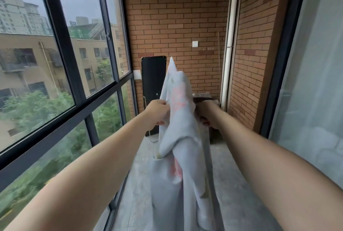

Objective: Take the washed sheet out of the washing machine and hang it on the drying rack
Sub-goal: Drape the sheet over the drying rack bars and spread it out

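A pale grey-white sheet [178, 138] with a pink print hangs bunched in front of me, one corner pointing up and the rest trailing down out of view. My left hand [157, 113] pinches its left edge at chest height. My right hand [207, 114] grips the right side, its fingers partly hidden behind the cloth. Both arms are stretched forward. No washing machine or drying rack shows in this view.
I stand on a narrow balcony with a concrete floor [232, 165]. Tall dark-framed windows [74, 82] run along the left. A brick wall [176, 26] closes the far end, with a black panel [153, 89] leaning on it. A white pipe [231, 45] and a glass door [315, 100] are on the right.
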